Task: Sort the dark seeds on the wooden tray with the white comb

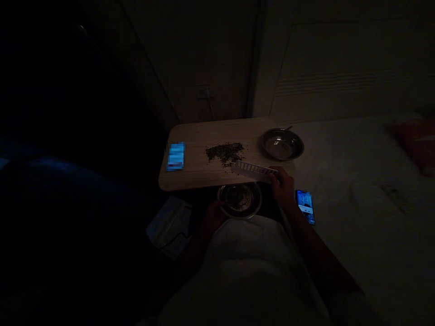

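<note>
In dim light, a scattered pile of small dark grains or seeds (pixel 224 152) lies on the small wooden-topped table (pixel 193 136). My right hand (pixel 283 188) is closed around one end of a white slotted plastic strip (pixel 253 170), whose far end lies close to the pile. Below the table's near edge, my left hand (pixel 215 215) grips the rim of a round metal bowl (pixel 239 199). Some dark bits show inside that bowl. The left fingers are partly lost in shadow.
A second metal bowl (pixel 282 144), with a handle poking out behind, stands on the table's right end. A lit phone or screen (pixel 176 156) lies at its left. Another lit phone (pixel 306 207) rests on the pale bed-like surface (pixel 353 217). A pale box (pixel 171 226) with a cord sits lower left.
</note>
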Demonstrator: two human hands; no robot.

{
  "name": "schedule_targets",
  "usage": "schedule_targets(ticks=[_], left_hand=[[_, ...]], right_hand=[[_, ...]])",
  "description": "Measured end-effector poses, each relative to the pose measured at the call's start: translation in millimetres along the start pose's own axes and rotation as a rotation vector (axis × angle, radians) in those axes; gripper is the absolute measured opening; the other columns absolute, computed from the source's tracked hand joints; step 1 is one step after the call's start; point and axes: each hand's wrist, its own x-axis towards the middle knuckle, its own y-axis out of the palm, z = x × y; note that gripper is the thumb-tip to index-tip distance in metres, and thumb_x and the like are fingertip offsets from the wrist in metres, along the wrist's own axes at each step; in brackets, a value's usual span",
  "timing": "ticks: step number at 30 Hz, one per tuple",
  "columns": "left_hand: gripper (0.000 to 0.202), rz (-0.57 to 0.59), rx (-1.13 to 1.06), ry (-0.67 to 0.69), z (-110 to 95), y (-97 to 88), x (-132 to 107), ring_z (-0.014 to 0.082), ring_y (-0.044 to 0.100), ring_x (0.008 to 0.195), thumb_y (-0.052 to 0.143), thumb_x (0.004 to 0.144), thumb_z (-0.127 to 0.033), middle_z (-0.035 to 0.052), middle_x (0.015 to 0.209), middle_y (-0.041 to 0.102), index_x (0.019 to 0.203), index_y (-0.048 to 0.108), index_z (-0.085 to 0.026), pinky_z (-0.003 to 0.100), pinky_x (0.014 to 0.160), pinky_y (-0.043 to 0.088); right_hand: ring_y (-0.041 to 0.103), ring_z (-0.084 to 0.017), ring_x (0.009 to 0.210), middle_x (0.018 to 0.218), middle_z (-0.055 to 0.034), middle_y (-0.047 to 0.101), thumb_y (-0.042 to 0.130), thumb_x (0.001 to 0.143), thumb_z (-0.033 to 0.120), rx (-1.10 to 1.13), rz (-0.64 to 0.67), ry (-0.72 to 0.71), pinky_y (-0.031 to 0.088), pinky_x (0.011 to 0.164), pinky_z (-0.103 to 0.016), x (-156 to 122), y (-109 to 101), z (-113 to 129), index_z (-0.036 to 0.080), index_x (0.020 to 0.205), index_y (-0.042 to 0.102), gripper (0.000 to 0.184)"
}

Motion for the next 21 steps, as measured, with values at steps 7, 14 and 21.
schedule_targets(ticks=[7,14,21], left_hand=[[0.025,-0.037,-0.004,0.005,-2,6.0,-5,0.0250,0.070,0.079,0.057,0.069,-0.008,0.0123,0.084,0.076,0.089,0.071,-0.007,0.037,0.082,0.051],[0.024,-0.060,0.038,0.028,0,2.2,-1,0.0248,0.070,0.084,0.056,0.070,-0.010,0.0108,0.087,0.076,0.090,0.071,-0.009,0.037,0.085,0.051],[0.027,-0.022,0.016,0.023,0,2.3,-1,0.0230,0.070,0.083,0.055,0.069,-0.009,0.0113,0.087,0.076,0.092,0.071,-0.007,0.036,0.085,0.051]], right_hand=[[0.064,-0.020,0.081,0.088,-0.0040,0.070,0.053,0.091,0.033,0.038,0.031,0.018,0.048,0.071,-0.032,-6,-5,2,0.021,0.098,0.065,0.019],[0.062,-0.018,0.076,0.084,-0.0016,0.068,0.057,0.089,0.037,0.160,0.144,0.076,0.048,0.067,-0.030,-7,-1,4,0.021,0.096,0.065,0.019],[0.063,-0.019,0.082,0.089,-0.0030,0.069,0.054,0.090,0.035,0.119,0.002,0.049,0.048,0.074,-0.031,-3,10,3,0.021,0.099,0.065,0.020]])
